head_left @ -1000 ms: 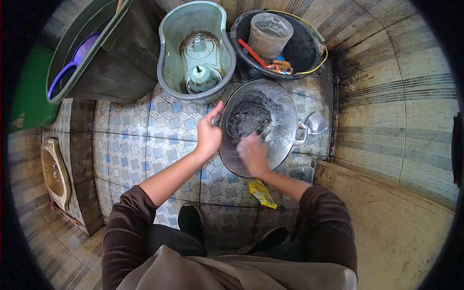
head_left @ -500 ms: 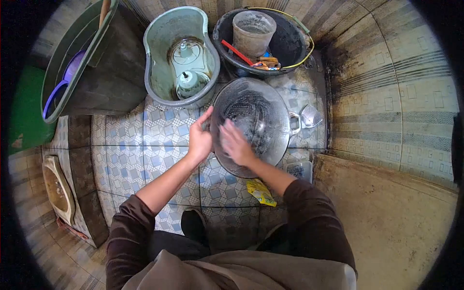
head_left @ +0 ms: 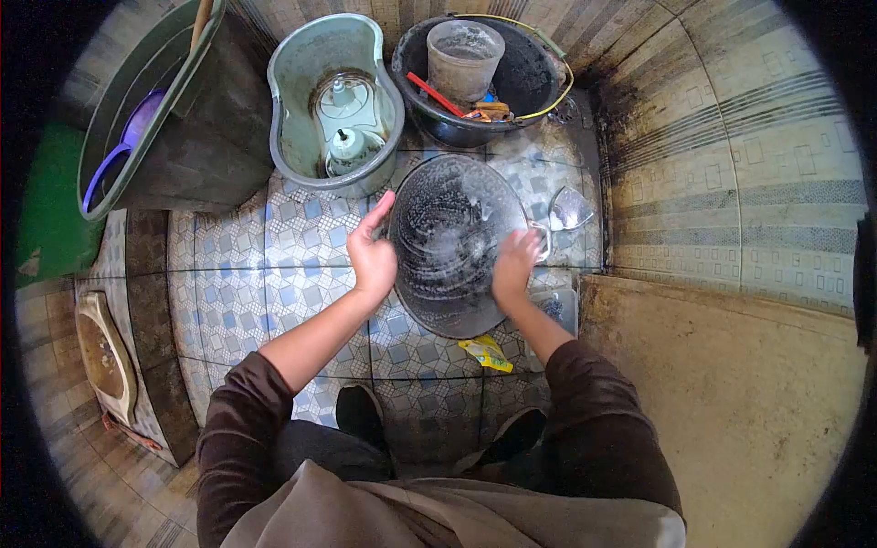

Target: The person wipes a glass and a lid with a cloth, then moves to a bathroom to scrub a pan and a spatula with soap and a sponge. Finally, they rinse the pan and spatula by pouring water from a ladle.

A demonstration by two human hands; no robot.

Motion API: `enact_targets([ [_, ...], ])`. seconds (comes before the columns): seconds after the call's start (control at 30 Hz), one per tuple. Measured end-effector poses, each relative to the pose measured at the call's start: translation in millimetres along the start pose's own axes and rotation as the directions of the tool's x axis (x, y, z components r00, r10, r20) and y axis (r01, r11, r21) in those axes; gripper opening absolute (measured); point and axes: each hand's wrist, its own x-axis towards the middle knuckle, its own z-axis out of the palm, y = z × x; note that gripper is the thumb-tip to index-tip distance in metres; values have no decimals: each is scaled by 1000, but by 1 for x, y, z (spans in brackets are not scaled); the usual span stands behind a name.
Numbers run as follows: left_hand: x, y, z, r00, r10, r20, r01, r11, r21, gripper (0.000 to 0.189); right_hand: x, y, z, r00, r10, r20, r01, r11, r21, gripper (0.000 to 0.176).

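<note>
A wide grey metal wok [head_left: 443, 251] with whitish soapy streaks over its dark surface stands tilted in front of me, above the tiled floor. At its left edge, my left hand [head_left: 373, 260] grips the rim, thumb raised and fingers hidden behind the metal. My right hand [head_left: 516, 265] is over the wok's right side, close to the looped handle [head_left: 541, 242]. Motion smears its fingers, so I cannot make out whether it holds anything. Below the wok lies a yellow packet [head_left: 487, 353], beside a clear container [head_left: 555, 310] with dark contents.
A pale green tub [head_left: 288, 151] and a black basin [head_left: 448, 128] holding a grey pail [head_left: 464, 68] stand at the back. A large dark bin [head_left: 210, 155] is at the left. A shiny metal piece [head_left: 570, 208] lies right of the wok, near a beige ledge [head_left: 713, 402].
My right hand has swept from the wok's middle-left over to its right edge. The wok's face shows more streaks and has turned slightly. My left hand keeps its hold.
</note>
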Motion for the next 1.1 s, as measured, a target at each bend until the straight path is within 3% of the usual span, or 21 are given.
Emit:
enact_targets([
  [0.03, 1, -1, 0, 1000, -10, -4, 10, 1000, -4, 62, -13, -9, -1, 992, -75, 98, 85, 991, -102, 44],
  [0.1, 2, 5, 1, 1000, -11, -13, 11, 1000, -13, 62, -39, -42, -1, 902, -241, 358, 170, 961, 219, 43],
  [0.17, 2, 21, 2, 995, -89, -33, 88, 996, -12, 66, -46, -89, 9, 827, -557, 73, 389, 662, 640, 38],
  [0.23, 9, 7, -1, 996, -76, -42, 74, 996, -54, 56, -21, -154, -79, 914, -193, 358, -252, 421, 871, 29],
  [0.3, 20, -11, -6, 959, -281, 21, 269, 892, -362, 44, 3, -183, -100, 979, -2, 203, -195, 272, 942, 28],
  [0.33, 22, -9, -7, 936, -326, 130, 351, 847, -400, 55, 10, -188, -101, 980, -2, 200, -193, 270, 943, 28],
  [0.37, 23, -7, -8, 937, -323, 131, 348, 848, -399, 55, 16, -192, -104, 987, 80, 143, -162, 345, 924, 29],
  [0.43, 25, 14, -6, 859, -447, 249, 504, 656, -562, 62, 21, -194, -112, 986, 154, 66, -126, 422, 898, 30],
  [0.5, 26, 12, -4, 864, -436, 252, 500, 682, -534, 67, 20, -186, -117, 964, -18, 265, -245, 332, 911, 31],
  [0.57, 30, 9, -1, 906, -414, 86, 406, 795, -451, 61, 11, -178, -118, 965, -88, 248, -192, 409, 892, 30],
  [0.6, 31, 9, -1, 932, -357, 71, 355, 849, -391, 40, 4, -172, -117, 958, -158, 238, -137, 480, 867, 30],
  [0.63, 31, 2, -2, 930, -361, 70, 358, 847, -392, 40, -4, -163, -112, 957, -158, 242, -139, 482, 865, 30],
  [0.7, 32, -9, -3, 958, -284, -35, 260, 917, -302, 45, -21, -139, -99, 898, -368, 242, 9, 564, 826, 33],
  [0.77, 32, -8, -6, 953, -298, -59, 271, 921, -279, 49, -43, -90, -36, 831, -550, 87, 367, 658, 657, 27],
  [0.83, 33, -26, -9, 976, -148, -159, 124, 980, -154, 38, -26, -35, -51, 545, -802, 244, 763, 595, 252, 29],
  [0.87, 31, -26, -6, 970, -81, -230, 51, 990, -135, 33, -15, -18, -52, 657, -578, 484, 572, 801, 179, 34],
  [0.9, 27, -24, -6, 971, -108, -212, 82, 988, -128, 33, 5, 18, -43, 514, -725, 458, 716, 657, 237, 37],
  [0.97, 28, -23, -10, 978, 167, -124, -162, 985, 50, 33, 18, 49, -63, 689, -546, 476, 391, 834, 390, 33],
  [1.03, 30, -34, -19, 959, 283, -11, -277, 945, 176, 31, 13, 50, -105, 796, -404, 451, 410, 908, 90, 27],
  [1.07, 26, -27, -23, 967, 249, 46, -250, 911, 328, 27, 5, 56, -115, 797, -391, 460, 398, 913, 87, 27],
  [1.1, 23, -28, -27, 968, 245, 57, -250, 913, 323, 27, -5, 64, -125, 741, -264, 618, 331, 944, 6, 24],
])
